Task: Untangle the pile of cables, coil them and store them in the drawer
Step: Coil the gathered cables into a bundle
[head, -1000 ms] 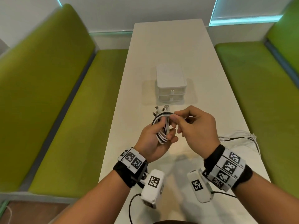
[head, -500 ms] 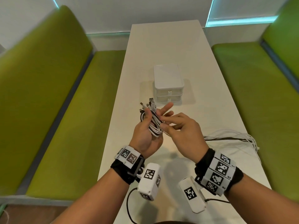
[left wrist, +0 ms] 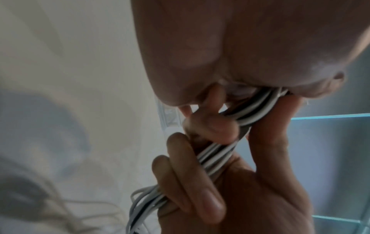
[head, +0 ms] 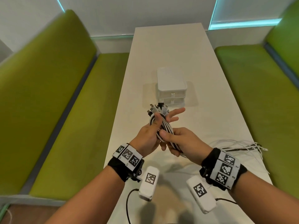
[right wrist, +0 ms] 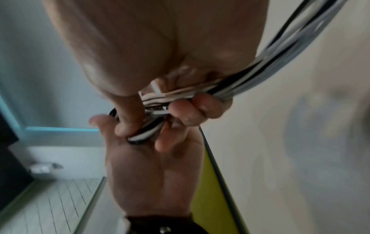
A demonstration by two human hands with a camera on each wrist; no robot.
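A bundle of white and black cables (head: 166, 128) is held above the table between both hands. Its plug ends (head: 157, 109) fan out at the top. My left hand (head: 155, 126) pins the upper part with the thumb, while its fingers stretch out straight beyond the bundle. My right hand (head: 176, 139) grips the lower part, fingers curled round the strands (left wrist: 216, 156), thumb on top. From the right hand the cables (right wrist: 280, 55) trail off to loose lengths (head: 239, 146) on the table. The small white drawer unit (head: 171, 83) stands behind the hands, both drawers closed.
The long white table (head: 169, 46) runs away from me between two green benches (head: 64, 94) (head: 258, 94). The loose cables lie near the table's right edge. Camera leads hang below both wrists at the near edge.
My right hand has left the top of the bundle and now grips it lower down. The left fingers have straightened out, and the plug ends have tipped to the left.
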